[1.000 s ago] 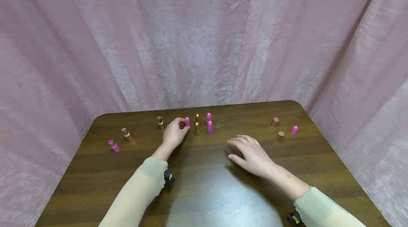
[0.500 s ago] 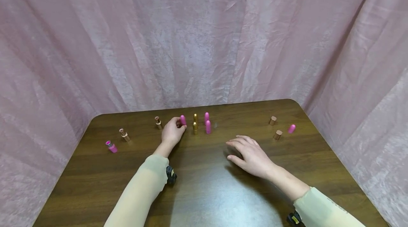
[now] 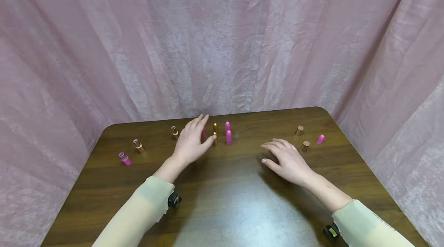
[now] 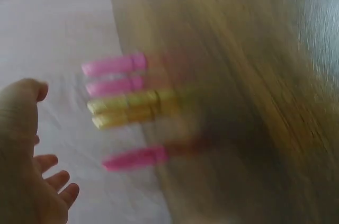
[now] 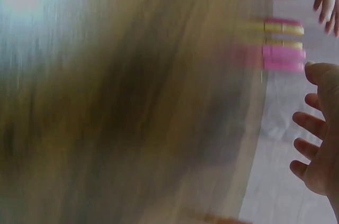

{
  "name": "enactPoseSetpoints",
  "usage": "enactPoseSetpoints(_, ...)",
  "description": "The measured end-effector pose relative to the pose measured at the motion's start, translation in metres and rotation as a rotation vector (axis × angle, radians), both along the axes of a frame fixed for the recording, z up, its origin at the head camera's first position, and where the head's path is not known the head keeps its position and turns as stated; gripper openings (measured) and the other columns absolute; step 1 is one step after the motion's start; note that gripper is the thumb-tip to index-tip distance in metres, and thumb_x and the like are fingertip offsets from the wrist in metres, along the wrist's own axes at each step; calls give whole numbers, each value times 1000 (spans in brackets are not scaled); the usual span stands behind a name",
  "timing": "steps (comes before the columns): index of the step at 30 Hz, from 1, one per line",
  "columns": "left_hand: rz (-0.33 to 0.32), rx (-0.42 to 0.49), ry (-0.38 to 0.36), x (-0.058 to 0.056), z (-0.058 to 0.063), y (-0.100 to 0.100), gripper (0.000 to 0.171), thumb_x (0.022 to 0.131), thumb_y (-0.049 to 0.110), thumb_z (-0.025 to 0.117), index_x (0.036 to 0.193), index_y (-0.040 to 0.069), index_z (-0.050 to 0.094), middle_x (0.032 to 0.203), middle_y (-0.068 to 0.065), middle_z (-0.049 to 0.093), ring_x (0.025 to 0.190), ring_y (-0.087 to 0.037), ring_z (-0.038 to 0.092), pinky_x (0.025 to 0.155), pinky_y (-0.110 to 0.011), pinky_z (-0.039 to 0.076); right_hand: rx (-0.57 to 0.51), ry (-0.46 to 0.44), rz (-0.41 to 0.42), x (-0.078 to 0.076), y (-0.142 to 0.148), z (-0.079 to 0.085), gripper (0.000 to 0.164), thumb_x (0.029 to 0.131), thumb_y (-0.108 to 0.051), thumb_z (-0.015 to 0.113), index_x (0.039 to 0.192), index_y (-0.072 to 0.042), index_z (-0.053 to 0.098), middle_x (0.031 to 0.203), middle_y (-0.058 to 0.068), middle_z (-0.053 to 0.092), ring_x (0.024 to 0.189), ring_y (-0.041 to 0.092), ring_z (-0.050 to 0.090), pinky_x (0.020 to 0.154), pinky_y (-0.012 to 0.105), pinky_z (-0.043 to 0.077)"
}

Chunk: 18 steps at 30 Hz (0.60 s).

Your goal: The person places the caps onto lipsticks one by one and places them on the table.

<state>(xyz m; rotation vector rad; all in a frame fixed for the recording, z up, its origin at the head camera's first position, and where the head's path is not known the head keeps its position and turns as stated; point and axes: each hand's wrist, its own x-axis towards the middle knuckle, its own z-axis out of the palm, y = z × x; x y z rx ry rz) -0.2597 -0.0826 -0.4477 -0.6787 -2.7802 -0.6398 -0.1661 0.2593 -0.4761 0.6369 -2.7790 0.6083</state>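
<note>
My left hand [image 3: 190,143] is raised over the back of the table, its fingers straight and spread, holding nothing. Just behind those fingers stands a pink lipstick tube [image 4: 135,159], mostly hidden in the head view. To its right are two upright gold lipstick tubes [image 3: 215,140] and two upright pink lipstick tubes [image 3: 228,138]. My right hand [image 3: 289,162] hovers above the table with loose fingers and nothing in it. Nearest to it are two copper-coloured caps [image 3: 305,146] and a pink cap [image 3: 320,139]. Both wrist views are blurred.
At the left stand two uncapped copper-coloured lipstick bases [image 3: 138,146] and a pink lipstick base [image 3: 125,158] with a silver collar. The brown wooden table [image 3: 229,193] ends at a pink curtain [image 3: 208,46] behind it.
My left hand has let go of the pink lipstick tube, and its fingers have spread and lifted. The tube remains standing left of the gold ones. The right hand has shifted slightly rightward.
</note>
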Motion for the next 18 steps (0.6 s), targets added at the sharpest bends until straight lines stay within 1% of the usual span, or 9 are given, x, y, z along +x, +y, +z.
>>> enactPoseSetpoints(4,-168,-132,88,22,9,20,84,95,57,63,163,21,29,167,-10,27,152,-33,24,121,-53,23,-14,5,-73,-7,25,3,49,96,-37,71,137,-11,64,139,10,62,138,39,43,107,65,34)
enactPoseSetpoints(6,-261,-186,134,34,12,31,85,95,58,63,163,19,29,167,-10,26,153,-32,23,122,-50,20,-25,6,-118,-9,39,6,47,97,-36,71,136,-10,64,139,13,62,139,42,41,107,67,33)
enactPoseSetpoints(7,-297,-223,148,40,13,37,85,96,59,61,163,20,28,167,-10,25,153,-32,21,123,-48,17,-28,4,-142,-10,47,8,47,98,-36,70,136,-10,64,140,15,61,139,43,41,106,68,32)
enactPoseSetpoints(10,-406,-322,184,56,12,55,86,97,63,56,164,20,25,168,-10,22,154,-30,21,124,-45,13,-33,-3,-211,-14,72,15,46,100,-36,67,137,-8,63,140,20,59,137,47,40,104,69,31)
enactPoseSetpoints(12,-457,-378,182,64,9,65,86,97,67,52,165,22,22,169,-10,20,154,-30,19,124,-47,13,-29,-14,-257,-16,89,19,48,100,-36,66,138,-7,61,140,23,57,135,49,40,102,70,30)
enactPoseSetpoints(14,-494,-413,169,71,4,74,87,97,69,49,165,24,19,170,-8,17,154,-29,19,124,-48,13,-22,-39,-304,-19,107,21,50,101,-38,64,139,-5,59,140,26,56,133,51,39,101,71,29)
enactPoseSetpoints(18,-528,-456,138,82,-8,90,86,97,72,45,165,26,18,170,-7,16,155,-28,18,124,-51,14,13,-126,-383,-24,137,19,59,102,-43,60,143,-1,54,142,31,51,130,57,38,100,73,29)
